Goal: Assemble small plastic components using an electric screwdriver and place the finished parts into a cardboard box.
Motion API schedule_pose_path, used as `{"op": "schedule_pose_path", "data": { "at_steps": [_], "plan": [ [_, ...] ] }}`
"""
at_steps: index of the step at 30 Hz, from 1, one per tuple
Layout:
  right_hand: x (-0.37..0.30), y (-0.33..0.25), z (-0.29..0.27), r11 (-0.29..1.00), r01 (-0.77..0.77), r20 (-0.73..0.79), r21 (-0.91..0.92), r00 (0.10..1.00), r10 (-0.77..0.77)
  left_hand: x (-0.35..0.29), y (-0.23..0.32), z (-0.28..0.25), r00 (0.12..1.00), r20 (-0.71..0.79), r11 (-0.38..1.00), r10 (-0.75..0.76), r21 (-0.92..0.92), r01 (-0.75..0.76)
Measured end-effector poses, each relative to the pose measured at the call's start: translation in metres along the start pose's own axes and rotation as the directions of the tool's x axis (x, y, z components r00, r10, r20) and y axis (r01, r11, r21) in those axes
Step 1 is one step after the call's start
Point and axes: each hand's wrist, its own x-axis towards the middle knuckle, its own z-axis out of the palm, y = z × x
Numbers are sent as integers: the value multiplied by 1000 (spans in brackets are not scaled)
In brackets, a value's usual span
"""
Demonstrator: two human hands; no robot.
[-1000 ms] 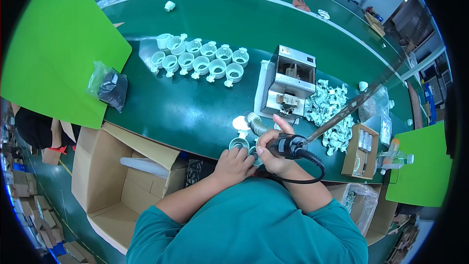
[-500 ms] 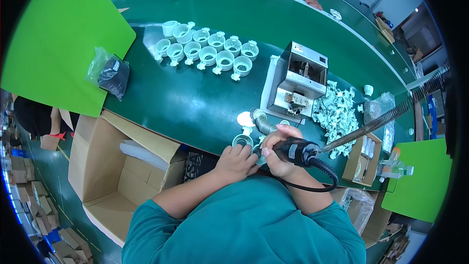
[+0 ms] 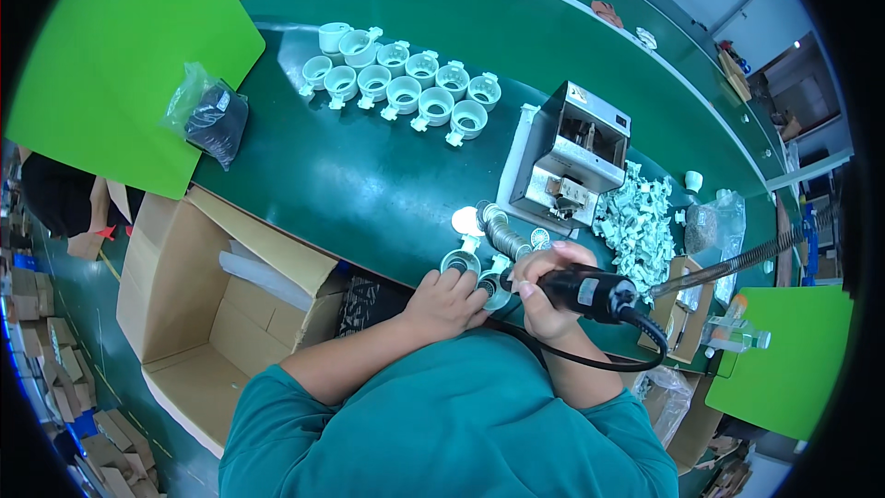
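My right hand [image 3: 546, 293] is wrapped round a black electric screwdriver [image 3: 590, 292], which lies nearly level with its cable looping below. Its tip end is hidden by my fingers, beside the right one of two white plastic cups at the bench's near edge. My left hand [image 3: 444, 302] has its fingers bent over these cups. The left cup [image 3: 459, 261] has a dark ring inside; the right cup [image 3: 498, 287] is partly covered by my fingertips. Just beyond them lies a row of stacked grey rings [image 3: 505, 236], with a white disc [image 3: 466, 220] next to it.
Two rows of similar white cups [image 3: 403, 95] stand farther back. A metal machine [image 3: 570, 161] sits to the right, beside a heap of small pale parts [image 3: 636, 221]. A coil spring [image 3: 728, 269] reaches toward the screwdriver. An open cardboard box [image 3: 226, 314] stands at left.
My right hand and the screwdriver have moved to the right, away from the right cup, uncovering more of it. My left hand stays on the cups. The whole view has shifted slightly.
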Motion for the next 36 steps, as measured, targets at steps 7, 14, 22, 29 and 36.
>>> {"op": "schedule_pose_path", "data": {
  "at_steps": [7,14,22,29,36],
  "plan": [
    [-6,6,3,998,18,59,-56,998,-15,-1,1,2,1000,-5,1000,-10,4,10],
    [-9,10,6,992,-62,89,-112,993,72,-1,1,4,1000,-26,1000,-16,18,17],
    [-1,17,25,957,-134,35,-257,988,148,1,-4,4,997,-76,998,9,57,-5],
    [-10,11,22,932,81,143,-354,989,-32,-9,-1,21,999,-51,1000,-18,24,20],
    [69,-21,-31,978,149,-247,-143,952,-181,2,9,0,998,-56,998,-14,56,17]
  ]
}}
